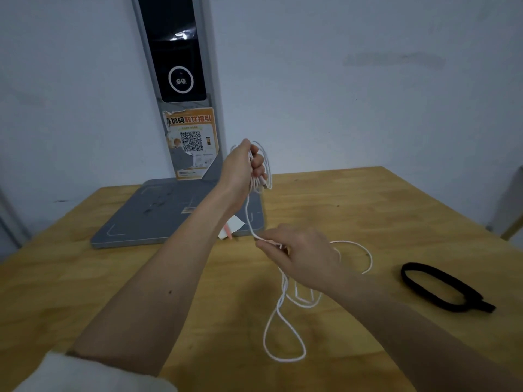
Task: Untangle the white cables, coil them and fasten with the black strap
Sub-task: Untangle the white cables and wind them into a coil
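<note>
My left hand (244, 168) is raised above the table and grips a small bundle of white cable loops. From that bundle one strand of the white cable (283, 332) drops down to my right hand (300, 254), which pinches it between thumb and fingers low over the table. Below and right of my right hand the cable lies in loose loops on the wood. The black strap (440, 287) lies flat as an open loop on the table at the right, apart from both hands.
A grey device base (147, 216) with a tall upright column (181, 80) stands at the back of the wooden table (85, 278), against the wall. A small white and pink tag (233, 226) lies at its front edge. The table's right corner (503, 236) is near.
</note>
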